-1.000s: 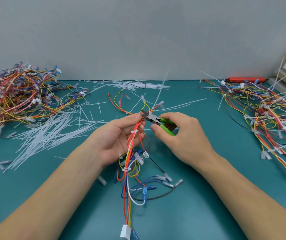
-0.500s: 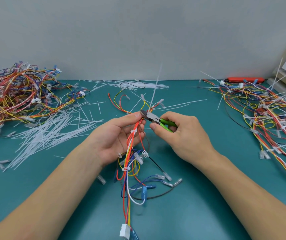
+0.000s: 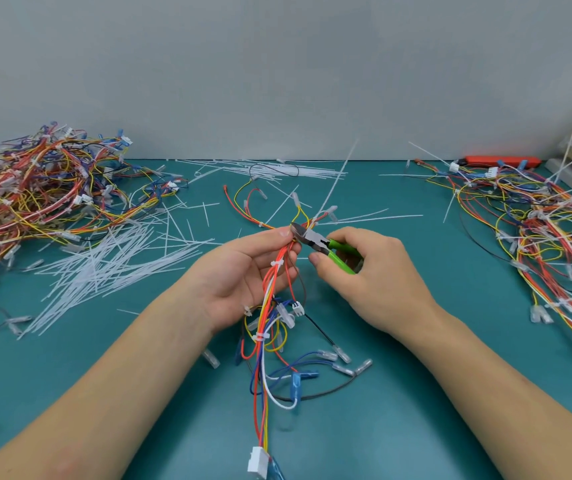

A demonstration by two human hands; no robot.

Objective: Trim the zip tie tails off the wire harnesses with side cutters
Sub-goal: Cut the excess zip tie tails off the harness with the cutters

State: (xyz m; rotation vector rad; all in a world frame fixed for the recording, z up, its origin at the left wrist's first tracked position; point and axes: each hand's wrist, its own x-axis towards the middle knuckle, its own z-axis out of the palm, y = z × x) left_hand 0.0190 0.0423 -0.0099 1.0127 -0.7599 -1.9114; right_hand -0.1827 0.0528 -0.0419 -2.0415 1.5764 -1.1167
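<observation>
Change: barely anything moves since half a second back, the cutter tip stays at the same tie and the long tail leans a touch further right now.
Left pile: big tangle of wire harnesses [image 3: 35,192] sits far left on the teal table [image 3: 398,427], against the wall.
Cut tails: loose white zip tie offcuts [image 3: 104,268] lie fanned out just beside that pile, more scattered toward the back.
Left hand: left hand [image 3: 239,282] is palm up, thumb and fingers pinching the held harness [image 3: 270,289] near its top, the rest of the wires dangling down to a white connector [image 3: 256,460] at the bottom edge.
Zip tie tail: long tail [image 3: 338,183] sticks up and to the right from the bundle just above the thumb.
Side cutters: side cutters [image 3: 315,241] have their nose right at the base of that tail; can't tell if the blades are actually closed.
Right hand: right hand [image 3: 371,271] is wrapped around the green handles.
Right pile: another heap of harnesses [image 3: 537,230] with long tails sits far right, an orange tool [image 3: 502,161] behind it.
</observation>
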